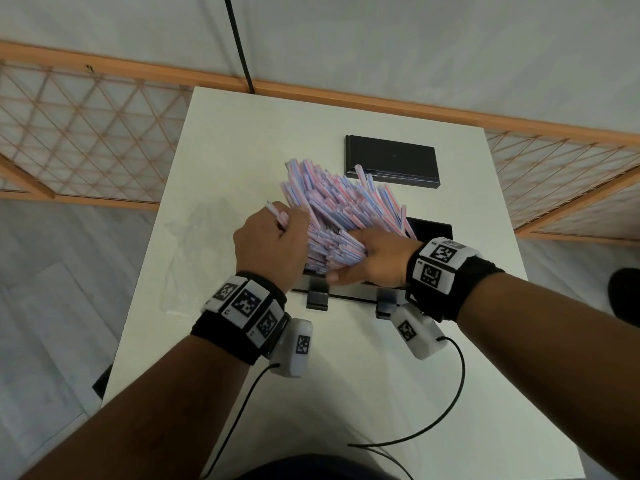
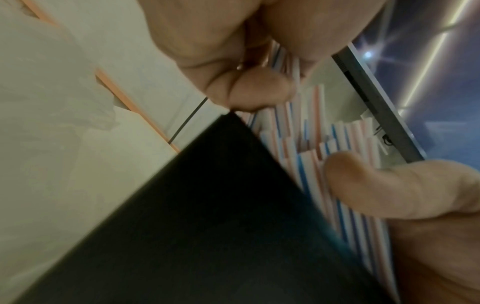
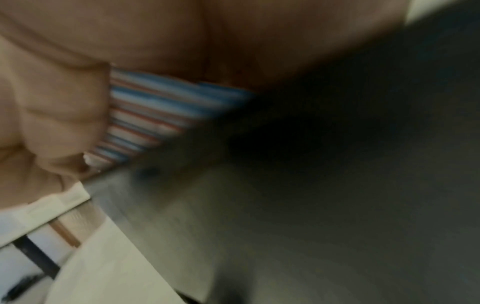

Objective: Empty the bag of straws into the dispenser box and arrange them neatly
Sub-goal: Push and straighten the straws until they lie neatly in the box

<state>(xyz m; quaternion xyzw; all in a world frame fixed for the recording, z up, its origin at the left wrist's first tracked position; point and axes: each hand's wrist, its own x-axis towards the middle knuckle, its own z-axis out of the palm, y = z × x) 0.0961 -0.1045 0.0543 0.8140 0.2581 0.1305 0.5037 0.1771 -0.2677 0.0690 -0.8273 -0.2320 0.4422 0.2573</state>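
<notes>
A big bundle of red- and blue-striped white straws fans up and away out of the black dispenser box in the middle of the white table. My left hand grips the bundle's left side, fingers curled round several straws. My right hand wraps the straws' lower ends from the right, its thumb along the box's front. In the left wrist view the straws stand behind the box wall, between my thumb and fingers. In the right wrist view the straws lie under curled fingers.
The box's black lid lies flat behind the straws. A crumpled clear plastic bag rests left of the box. Two black feet stick out at the box's front. Wrist-camera cables trail over the near table. Orange lattice panels flank the table.
</notes>
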